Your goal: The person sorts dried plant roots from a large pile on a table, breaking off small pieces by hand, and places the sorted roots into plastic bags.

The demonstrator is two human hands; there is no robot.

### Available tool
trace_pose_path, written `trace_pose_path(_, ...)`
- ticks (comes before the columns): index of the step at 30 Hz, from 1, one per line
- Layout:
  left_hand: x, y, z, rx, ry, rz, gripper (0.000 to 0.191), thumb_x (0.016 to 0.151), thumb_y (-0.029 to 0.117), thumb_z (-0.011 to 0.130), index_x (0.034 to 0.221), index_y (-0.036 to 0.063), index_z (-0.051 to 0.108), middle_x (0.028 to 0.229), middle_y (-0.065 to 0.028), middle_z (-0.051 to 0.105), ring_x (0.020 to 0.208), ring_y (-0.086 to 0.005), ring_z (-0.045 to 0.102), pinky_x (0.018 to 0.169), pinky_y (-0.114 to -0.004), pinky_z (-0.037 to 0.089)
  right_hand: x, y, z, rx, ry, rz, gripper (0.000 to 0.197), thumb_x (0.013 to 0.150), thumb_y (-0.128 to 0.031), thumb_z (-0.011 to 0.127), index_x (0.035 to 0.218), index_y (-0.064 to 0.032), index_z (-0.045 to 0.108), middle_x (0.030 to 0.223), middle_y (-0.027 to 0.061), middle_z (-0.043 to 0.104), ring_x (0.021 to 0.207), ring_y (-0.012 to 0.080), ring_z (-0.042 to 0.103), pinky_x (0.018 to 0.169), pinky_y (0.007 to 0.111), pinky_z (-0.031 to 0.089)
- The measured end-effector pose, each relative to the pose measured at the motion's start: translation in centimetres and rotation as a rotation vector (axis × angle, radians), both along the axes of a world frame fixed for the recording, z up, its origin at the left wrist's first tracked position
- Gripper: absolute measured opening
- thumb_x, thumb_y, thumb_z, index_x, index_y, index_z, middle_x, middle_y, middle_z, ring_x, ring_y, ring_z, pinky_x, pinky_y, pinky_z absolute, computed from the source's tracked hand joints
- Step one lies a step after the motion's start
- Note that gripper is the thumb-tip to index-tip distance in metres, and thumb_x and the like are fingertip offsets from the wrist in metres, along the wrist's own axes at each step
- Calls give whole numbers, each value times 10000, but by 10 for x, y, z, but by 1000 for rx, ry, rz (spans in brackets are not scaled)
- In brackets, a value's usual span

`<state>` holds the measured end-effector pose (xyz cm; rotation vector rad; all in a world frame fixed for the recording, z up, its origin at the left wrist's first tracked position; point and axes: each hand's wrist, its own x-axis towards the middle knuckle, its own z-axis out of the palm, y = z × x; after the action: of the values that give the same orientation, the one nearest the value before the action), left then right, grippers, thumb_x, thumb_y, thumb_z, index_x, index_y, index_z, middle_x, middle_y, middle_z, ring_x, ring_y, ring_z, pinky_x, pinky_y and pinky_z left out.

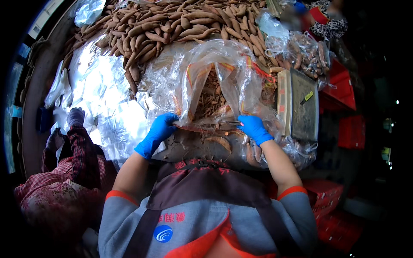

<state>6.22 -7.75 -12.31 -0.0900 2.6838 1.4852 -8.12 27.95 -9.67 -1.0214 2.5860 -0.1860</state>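
A large clear plastic bag (206,58) with red and yellow stripes lies spread on the table before me, its mouth facing me. My left hand (161,129), in a blue glove, grips the bag's rim on the left. The right side of the same rim is pinched in my gloved right hand (255,128). Between the raised folds, broken root pieces and scraps (213,93) show inside the bag. Just below the rim, on the table, lies a curved sweet potato (220,142) among loose rootlets.
A heap of sweet potatoes (180,25) covers the table's far side. Plastic sheets (109,96) spread at left, near a co-worker's gloved hand (76,116). At right stands a weighing scale (303,106) bearing a yellow-handled knife (307,97), with filled bags (311,54) behind and red crates (338,87) beyond.
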Motion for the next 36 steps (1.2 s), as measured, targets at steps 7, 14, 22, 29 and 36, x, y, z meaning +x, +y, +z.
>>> trace_pose_path(7,-52,-19,72,616,-48,336,183,807,68,657,973,-7,648,817,-32,651,717,-87,581,654,-242,476,-40,-43,102,-390,-162,-242,319,740,-287,696,907,-37,588,720,152,577,628,223,542,611,344,453)
trace_pose_path(14,-55,-17,51,664,-25,298,189,845,171,636,930,3,637,787,-17,638,682,-88,580,632,-241,471,-55,-39,71,-336,-124,-220,750,597,-397,823,1154,12,532,966,155,606,881,246,580,789,341,470)
trace_pose_path(22,-47,-5,24,645,193,249,216,794,49,634,1000,-14,615,969,-44,590,880,-140,566,781,-265,449,-53,-27,-10,-402,47,-337,332,736,-125,666,1022,7,560,848,153,617,784,272,602,753,353,481)
trace_pose_path(29,-75,67,44,173,271,-138,517,715,155,716,1181,53,518,1109,-143,581,1029,-258,568,885,-342,433,32,-137,76,-708,-472,-196,200,837,-115,569,1001,0,586,806,54,588,761,90,489,702,281,445)
trace_pose_path(36,-49,64,48,4,172,-125,270,714,231,693,951,114,636,915,-114,613,869,-326,599,739,-373,470,-16,-92,112,-847,-974,-359,294,830,-187,638,1065,-12,612,898,33,624,585,43,485,527,192,372)
